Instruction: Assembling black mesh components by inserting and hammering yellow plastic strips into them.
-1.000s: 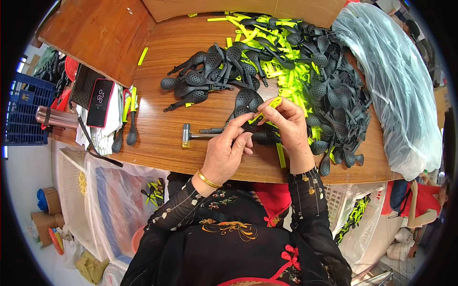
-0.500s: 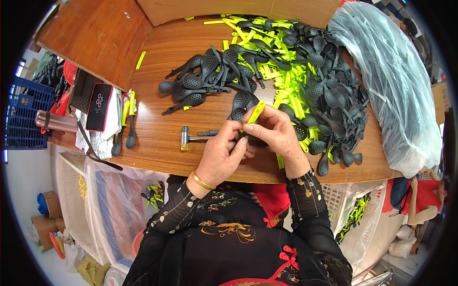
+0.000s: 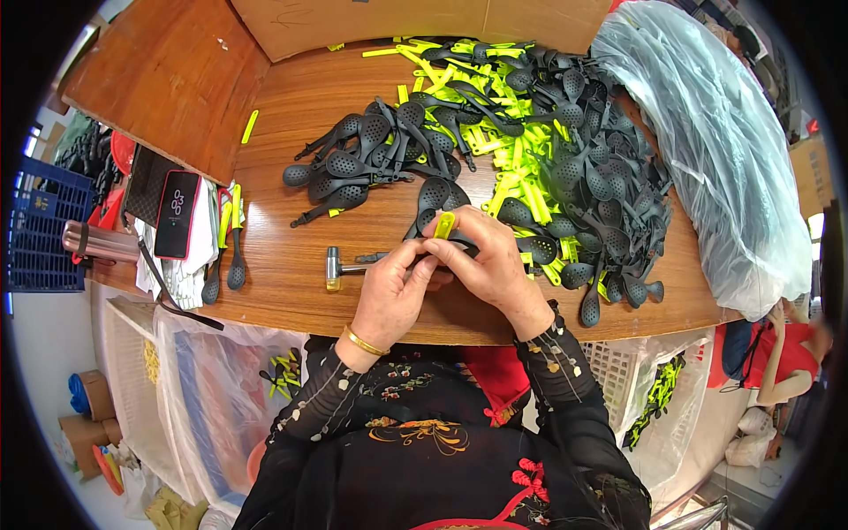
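Close together over the near part of the table are my two hands. My right hand point(image 3: 486, 265) pinches a yellow-green handle piece point(image 3: 444, 224), its rounded end sticking up. My left hand point(image 3: 395, 291) has its fingers curled up against it; what they grip is hidden by the fingers. Left of my left hand lies a small hammer point(image 3: 333, 268) with a metal and amber head. Just beyond my fingers rest black slotted spoon heads point(image 3: 433, 194). A loose cluster of black perforated spoon heads point(image 3: 349, 162) lies farther off to the left.
A big heap of black spoon heads point(image 3: 609, 181) and yellow-green handles point(image 3: 508, 168) covers the right side. Clear plastic sheeting point(image 3: 707, 150) lies beyond it. Cardboard point(image 3: 397, 19) and a wooden board point(image 3: 168, 75) bound the back. A phone point(image 3: 177, 215) lies left, near two finished-looking spoons point(image 3: 236, 265).
The handle piece has tipped and dropped slightly between my hands, which have shifted a little left in the picture. The whole view has also moved slightly.
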`<state>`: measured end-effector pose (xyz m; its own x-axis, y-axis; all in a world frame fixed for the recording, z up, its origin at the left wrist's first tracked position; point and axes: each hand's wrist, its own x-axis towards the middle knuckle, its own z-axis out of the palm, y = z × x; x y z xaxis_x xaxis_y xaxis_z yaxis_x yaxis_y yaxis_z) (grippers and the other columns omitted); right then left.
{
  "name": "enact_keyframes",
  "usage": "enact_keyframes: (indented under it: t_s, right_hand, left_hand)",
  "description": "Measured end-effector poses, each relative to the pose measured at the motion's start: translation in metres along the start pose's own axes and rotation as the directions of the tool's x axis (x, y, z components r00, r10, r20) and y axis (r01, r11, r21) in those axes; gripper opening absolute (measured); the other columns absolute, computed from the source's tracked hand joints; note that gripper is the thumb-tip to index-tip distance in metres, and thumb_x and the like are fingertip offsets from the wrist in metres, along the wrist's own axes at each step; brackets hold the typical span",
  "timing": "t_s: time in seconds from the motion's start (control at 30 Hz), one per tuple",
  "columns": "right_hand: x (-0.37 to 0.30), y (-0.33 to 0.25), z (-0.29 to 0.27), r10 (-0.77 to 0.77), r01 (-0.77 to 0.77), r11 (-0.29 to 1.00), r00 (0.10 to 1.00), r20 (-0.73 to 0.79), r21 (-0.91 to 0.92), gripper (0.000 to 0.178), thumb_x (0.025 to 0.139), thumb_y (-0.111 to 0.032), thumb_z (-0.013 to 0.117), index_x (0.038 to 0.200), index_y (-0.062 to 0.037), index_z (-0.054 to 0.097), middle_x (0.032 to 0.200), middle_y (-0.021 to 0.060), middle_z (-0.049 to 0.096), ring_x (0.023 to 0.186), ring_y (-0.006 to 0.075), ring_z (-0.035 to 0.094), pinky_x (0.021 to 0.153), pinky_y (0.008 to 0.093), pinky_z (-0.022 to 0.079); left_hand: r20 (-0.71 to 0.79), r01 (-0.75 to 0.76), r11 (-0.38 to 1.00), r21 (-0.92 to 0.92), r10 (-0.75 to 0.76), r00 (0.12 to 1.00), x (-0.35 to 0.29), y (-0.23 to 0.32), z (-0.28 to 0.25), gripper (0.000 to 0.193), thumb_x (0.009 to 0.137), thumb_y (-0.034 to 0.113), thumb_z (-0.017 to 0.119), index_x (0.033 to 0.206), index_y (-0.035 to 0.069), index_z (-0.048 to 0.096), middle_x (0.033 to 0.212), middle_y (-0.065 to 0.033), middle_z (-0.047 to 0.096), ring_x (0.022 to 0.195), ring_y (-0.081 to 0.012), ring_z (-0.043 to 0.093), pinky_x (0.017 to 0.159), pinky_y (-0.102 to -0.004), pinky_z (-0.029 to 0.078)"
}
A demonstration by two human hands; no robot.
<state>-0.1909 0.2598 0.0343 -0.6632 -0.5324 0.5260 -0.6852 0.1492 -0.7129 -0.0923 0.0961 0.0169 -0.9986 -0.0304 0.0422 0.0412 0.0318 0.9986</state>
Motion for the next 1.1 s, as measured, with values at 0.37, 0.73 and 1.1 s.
enact_keyframes:
  t_s: [0.37,0.73,1.1]
  right_hand:
    - [0.025,0.013,-0.054,0.293,-0.370,0.888,0.913,0.282,0.274,0.033,0.107,-0.015,0.068,0.136,0.0024,0.068,0.112,0.0033,0.073,0.099,0.0103,0.069,0.092,0.0289,0.057]
    - [0.019,-0.006,-0.030,0.479,-0.622,0.660,0.780,0.402,0.422,0.026,0.110,-0.031,0.066,0.106,-0.0068,0.073,0.084,-0.0059,0.065,0.074,0.0032,0.057,0.066,0.0207,0.045]
    - [0.023,-0.010,-0.025,0.465,-0.547,0.767,0.834,0.296,0.336,0.041,0.116,-0.038,0.052,0.101,-0.0054,0.073,0.082,-0.0037,0.064,0.071,0.0040,0.056,0.064,0.0212,0.044]
  left_hand:
    - [0.122,0.298,0.747,-0.595,-0.282,0.952,0.006,0.009,-0.006,0.027,0.112,0.019,0.062,0.132,0.001,0.065,0.122,-0.0157,0.075,0.110,-0.0277,0.077,0.093,-0.0368,0.064]
    - [0.158,0.267,0.868,-0.420,-0.219,0.963,0.007,0.018,-0.005,0.028,0.109,0.012,0.066,0.133,-0.001,0.060,0.114,-0.0151,0.077,0.099,-0.0223,0.079,0.083,-0.0296,0.063]
    - [0.039,0.133,0.973,-0.187,-0.128,0.991,-0.005,0.023,0.004,0.031,0.111,0.009,0.062,0.140,-0.001,0.055,0.100,-0.0090,0.075,0.090,-0.0170,0.078,0.077,-0.0255,0.061]
